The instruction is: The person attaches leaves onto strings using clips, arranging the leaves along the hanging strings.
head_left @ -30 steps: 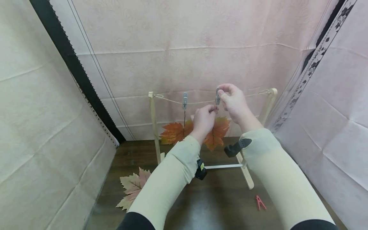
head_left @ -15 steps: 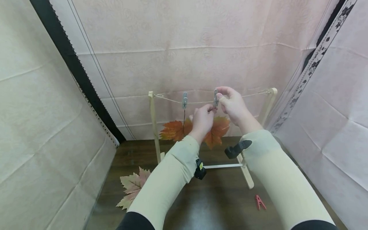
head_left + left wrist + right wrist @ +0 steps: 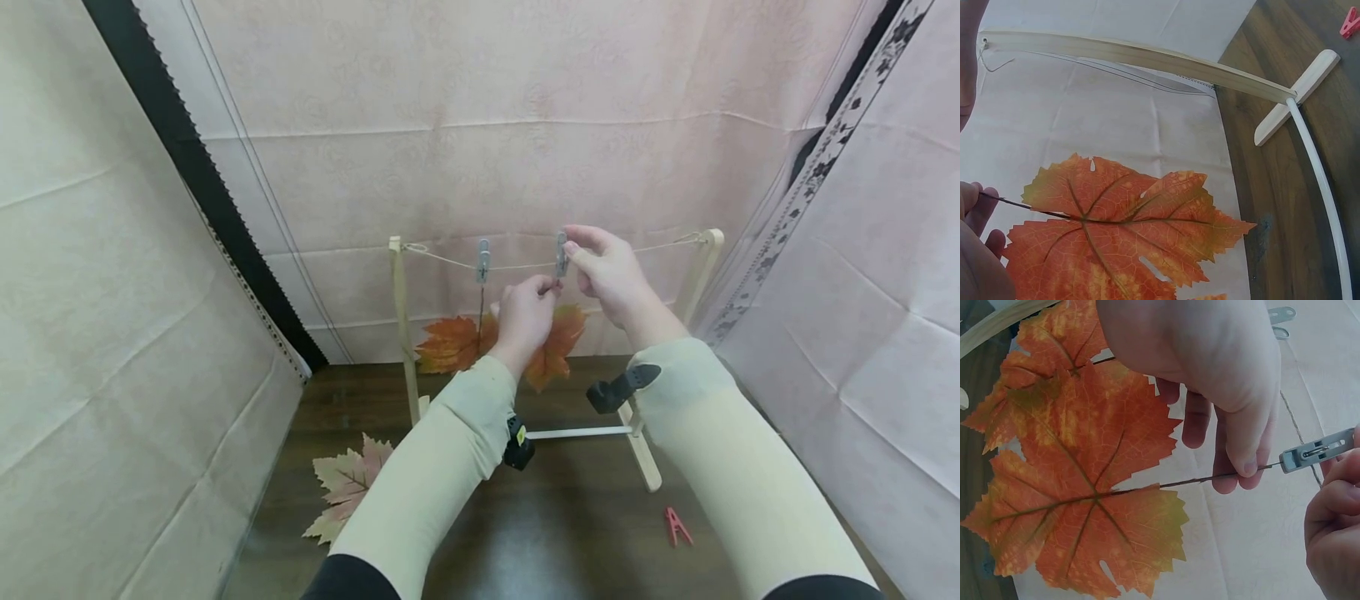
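An orange maple leaf point(image 3: 1094, 506) hangs by its thin dark stem, which my left hand point(image 3: 527, 312) pinches between thumb and fingers. My right hand point(image 3: 613, 271) pinches the upper end of a grey clothespin point(image 3: 1319, 451) on the string point(image 3: 521, 267). In the right wrist view the stem's tip meets the clothespin's jaws; whether they grip it I cannot tell. Left of my hands, a second grey clothespin point(image 3: 483, 262) on the string holds another orange leaf point(image 3: 448, 344) by its stem.
The string runs between two wooden posts point(image 3: 402, 325) joined low down by a white rod point(image 3: 581, 432). A pale pink and cream leaf point(image 3: 347, 487) lies on the dark wood table at left, partly behind my sleeve. At right lies a red clothespin point(image 3: 677, 527). Cloth walls surround the table.
The right hand and its clothespin have shifted slightly left and down from a second ago. My left hand and the leaf it holds have also drifted a little left.
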Motion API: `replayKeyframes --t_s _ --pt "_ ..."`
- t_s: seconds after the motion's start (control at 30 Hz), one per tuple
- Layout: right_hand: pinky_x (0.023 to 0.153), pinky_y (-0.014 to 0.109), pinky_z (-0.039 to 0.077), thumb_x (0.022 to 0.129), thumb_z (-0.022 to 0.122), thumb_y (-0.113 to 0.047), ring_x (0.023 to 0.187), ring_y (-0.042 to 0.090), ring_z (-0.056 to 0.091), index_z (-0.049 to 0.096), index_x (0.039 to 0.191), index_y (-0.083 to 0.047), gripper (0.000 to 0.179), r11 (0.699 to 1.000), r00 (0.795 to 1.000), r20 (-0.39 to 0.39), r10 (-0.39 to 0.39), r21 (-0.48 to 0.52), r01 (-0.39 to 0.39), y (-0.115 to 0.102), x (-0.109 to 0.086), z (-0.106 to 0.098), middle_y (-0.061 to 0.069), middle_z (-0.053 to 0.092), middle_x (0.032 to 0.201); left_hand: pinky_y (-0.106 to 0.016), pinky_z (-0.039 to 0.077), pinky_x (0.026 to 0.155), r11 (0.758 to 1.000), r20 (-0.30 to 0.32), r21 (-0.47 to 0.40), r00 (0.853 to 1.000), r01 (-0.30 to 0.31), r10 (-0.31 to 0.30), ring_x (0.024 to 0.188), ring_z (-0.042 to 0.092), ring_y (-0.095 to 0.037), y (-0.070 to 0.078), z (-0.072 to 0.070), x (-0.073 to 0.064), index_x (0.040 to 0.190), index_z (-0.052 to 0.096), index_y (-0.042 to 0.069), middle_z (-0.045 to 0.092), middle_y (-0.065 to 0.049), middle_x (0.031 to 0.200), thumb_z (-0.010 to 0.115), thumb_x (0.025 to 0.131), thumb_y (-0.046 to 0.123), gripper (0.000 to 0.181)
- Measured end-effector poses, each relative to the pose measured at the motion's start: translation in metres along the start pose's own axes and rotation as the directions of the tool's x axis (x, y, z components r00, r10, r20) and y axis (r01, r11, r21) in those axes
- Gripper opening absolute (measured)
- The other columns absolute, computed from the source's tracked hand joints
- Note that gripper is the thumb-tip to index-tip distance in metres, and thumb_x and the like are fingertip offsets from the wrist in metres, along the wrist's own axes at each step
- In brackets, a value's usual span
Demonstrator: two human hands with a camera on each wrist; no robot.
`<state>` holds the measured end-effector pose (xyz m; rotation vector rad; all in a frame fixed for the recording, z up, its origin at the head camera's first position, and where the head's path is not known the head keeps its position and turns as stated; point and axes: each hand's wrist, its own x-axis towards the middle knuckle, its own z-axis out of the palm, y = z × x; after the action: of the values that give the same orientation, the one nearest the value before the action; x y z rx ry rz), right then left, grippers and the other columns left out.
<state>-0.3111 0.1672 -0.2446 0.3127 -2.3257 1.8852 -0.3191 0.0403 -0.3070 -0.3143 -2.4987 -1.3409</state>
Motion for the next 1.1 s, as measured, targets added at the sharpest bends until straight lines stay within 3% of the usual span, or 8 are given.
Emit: replayKeyframes --t_s 0.27,0.43,0.63,0.7,0.87,1.1 --pt "0.047 0.020 0.033 0.094 0.058 -0.028 0.048 0.007 0.038 0.049 0.136 -0.012 0.046 1.000 1.000 -0.021 0.015 -0.004 -0.015 0.005 -0.003 -0.003 0.004 0.051 0.125 -0.046 0.024 0.094 0.999 -0.003 0.049 1.000 -0.018 0.018 0.111 0.052 -0.015 -0.001 -0.002 -0.004 0.113 0.068 0.023 0.067 0.010 0.110 0.053 0.096 0.033 0.025" --pt "0.046 0.020 0.033 0.093 0.060 -0.031 0.046 0.007 0.036 0.050 0.135 -0.013 0.047 1.000 0.999 -0.043 0.005 -0.009 -0.006 0.007 -0.005 -0.007 0.004 0.050 0.133 -0.045 0.025 0.093 0.999 -0.023 0.032 0.999 -0.036 0.037 0.106 0.057 -0.013 -0.002 -0.006 -0.005 0.113 0.068 0.021 0.067 0.008 0.109 0.053 0.096 0.035 0.027" --pt "0.045 0.020 0.033 0.091 0.061 -0.031 0.045 0.007 0.034 0.050 0.135 -0.012 0.049 1.000 0.998 -0.061 -0.005 -0.012 0.004 0.008 -0.009 -0.007 0.004 0.051 0.134 -0.046 0.025 0.098 0.999 -0.004 -0.028 1.000 -0.022 0.022 0.104 0.058 -0.012 -0.001 -0.012 -0.009 0.115 0.067 0.021 0.067 0.008 0.111 0.053 0.096 0.037 0.029" --pt "0.045 0.019 0.033 0.092 0.062 -0.028 0.044 0.006 0.034 0.050 0.135 -0.011 0.048 1.000 0.997 -0.074 -0.008 0.005 0.009 0.008 -0.010 -0.008 0.006 0.051 0.133 -0.040 0.030 0.100 0.997 0.014 -0.076 1.000 -0.016 0.017 0.102 0.059 -0.011 -0.001 -0.015 -0.011 0.116 0.067 0.020 0.067 0.007 0.112 0.054 0.095 0.037 0.030" --pt "0.043 0.018 0.031 0.091 0.063 -0.021 0.043 0.005 0.034 0.051 0.133 -0.010 0.045 0.999 0.993 -0.117 -0.027 0.036 0.032 0.011 -0.014 -0.009 0.006 0.053 0.132 -0.030 0.049 0.084 0.979 0.036 -0.203 0.999 -0.016 0.024 0.102 0.060 -0.011 -0.003 -0.024 -0.012 0.114 0.067 0.015 0.066 0.004 0.110 0.060 0.093 0.030 0.027" --pt "0.042 0.018 0.032 0.092 0.062 -0.020 0.042 0.006 0.034 0.053 0.132 -0.009 0.042 0.998 0.985 -0.163 -0.057 0.023 0.062 0.017 -0.022 -0.010 0.007 0.054 0.130 -0.028 0.049 0.082 0.971 0.043 -0.240 0.999 0.007 0.003 0.102 0.058 -0.011 -0.007 -0.033 -0.018 0.116 0.066 0.017 0.064 0.005 0.111 0.063 0.091 0.031 0.029"
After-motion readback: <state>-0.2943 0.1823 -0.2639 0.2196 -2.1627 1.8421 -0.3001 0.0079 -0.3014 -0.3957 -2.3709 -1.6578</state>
